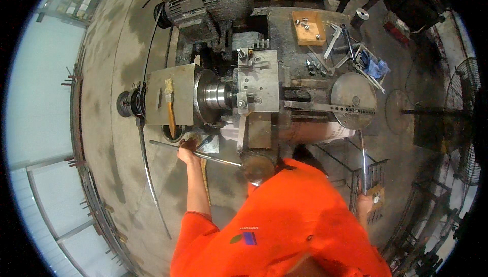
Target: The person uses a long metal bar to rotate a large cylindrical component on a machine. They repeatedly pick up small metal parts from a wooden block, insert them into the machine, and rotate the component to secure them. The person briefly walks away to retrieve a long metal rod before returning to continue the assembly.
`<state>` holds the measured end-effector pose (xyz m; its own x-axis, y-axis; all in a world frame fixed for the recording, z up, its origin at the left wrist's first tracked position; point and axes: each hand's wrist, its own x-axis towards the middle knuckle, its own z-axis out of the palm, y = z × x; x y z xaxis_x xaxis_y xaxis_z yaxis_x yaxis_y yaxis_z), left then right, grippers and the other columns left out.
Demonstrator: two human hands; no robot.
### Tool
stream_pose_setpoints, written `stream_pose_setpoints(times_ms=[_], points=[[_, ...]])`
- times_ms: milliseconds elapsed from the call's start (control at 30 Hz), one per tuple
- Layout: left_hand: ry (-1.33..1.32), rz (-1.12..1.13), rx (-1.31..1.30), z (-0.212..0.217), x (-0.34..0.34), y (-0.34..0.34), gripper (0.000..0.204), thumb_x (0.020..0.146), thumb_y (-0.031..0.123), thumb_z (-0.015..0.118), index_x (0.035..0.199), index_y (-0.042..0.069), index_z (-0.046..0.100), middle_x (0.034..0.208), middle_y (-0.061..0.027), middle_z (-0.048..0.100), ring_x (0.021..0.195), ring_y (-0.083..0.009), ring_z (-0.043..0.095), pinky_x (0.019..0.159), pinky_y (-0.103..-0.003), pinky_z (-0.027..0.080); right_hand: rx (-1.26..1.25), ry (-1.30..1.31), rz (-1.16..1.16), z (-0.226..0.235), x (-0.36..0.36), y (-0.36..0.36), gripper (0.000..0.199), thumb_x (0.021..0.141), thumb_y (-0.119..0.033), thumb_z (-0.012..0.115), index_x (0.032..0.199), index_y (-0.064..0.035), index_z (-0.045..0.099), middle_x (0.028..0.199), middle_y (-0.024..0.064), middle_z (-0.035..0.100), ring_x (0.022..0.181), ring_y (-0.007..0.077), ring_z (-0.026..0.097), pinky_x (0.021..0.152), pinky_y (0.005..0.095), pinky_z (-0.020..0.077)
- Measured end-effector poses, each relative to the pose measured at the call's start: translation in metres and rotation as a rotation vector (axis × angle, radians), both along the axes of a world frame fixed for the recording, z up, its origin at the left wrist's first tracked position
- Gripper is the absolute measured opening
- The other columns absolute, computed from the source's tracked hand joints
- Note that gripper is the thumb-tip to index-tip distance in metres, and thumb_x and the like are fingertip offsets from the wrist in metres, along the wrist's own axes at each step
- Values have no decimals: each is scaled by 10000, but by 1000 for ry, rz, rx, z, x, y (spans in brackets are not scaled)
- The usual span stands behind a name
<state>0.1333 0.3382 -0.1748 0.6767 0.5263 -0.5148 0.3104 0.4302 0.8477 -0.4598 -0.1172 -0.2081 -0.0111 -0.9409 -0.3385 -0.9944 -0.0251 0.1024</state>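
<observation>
My left hand (187, 153) is closed on a long steel lever (218, 160). The lever runs from left of the hand to a round hub (258, 169) close to my body. My right hand (364, 205) is low on the right, closed around the lower end of a shiny metal bar (363, 162). That bar rises toward a large metal disc (354, 100). Ahead of me a bright turned metal piece (216, 95) sits in the machine's spindle, beside a steel tool block (260, 81). The fingers of both hands are partly hidden.
A brush (170, 109) lies on the flat metal cover (183, 91). An electric motor (211, 5) stands behind. Right of it are a wooden tray (308, 28) of small metal parts, calipers (333, 40) and a blue rag (375, 67). A fan (465, 119) stands far right.
</observation>
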Motion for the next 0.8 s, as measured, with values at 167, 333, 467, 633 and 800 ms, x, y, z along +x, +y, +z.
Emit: stream_pose_setpoints(times_ms=[167,333,467,633,800], points=[[3,38,-5,6,1,-2,313,794,-19,436,1102,-61,473,847,-240,570,608,-283,572,666,-418,539,-11,57,-71,43,54,15,516,705,-428,525,843,64,596,886,268,599,850,414,577,747,449,458],[-39,14,5,7,-1,-4,266,721,-60,452,987,-57,462,806,-236,553,643,-317,580,609,-438,520,58,26,-116,53,63,21,480,684,-367,505,872,68,581,911,287,588,864,427,568,772,449,449],[-70,24,-40,5,-1,0,288,701,-75,469,988,-54,464,798,-230,552,643,-314,582,618,-435,522,68,24,-91,43,53,21,466,673,-320,461,896,74,569,935,298,578,880,435,561,794,450,440],[-61,6,-13,2,-1,2,287,708,-61,475,995,-51,468,816,-243,556,659,-319,586,626,-437,524,98,38,-138,55,66,24,486,671,-324,458,918,83,554,959,299,572,897,429,557,804,442,438],[-60,5,-53,-3,0,7,291,714,-66,464,1005,-58,465,824,-254,558,663,-327,589,627,-436,526,46,30,-139,57,69,26,490,651,-345,495,881,81,565,914,295,581,872,426,565,779,442,445]])
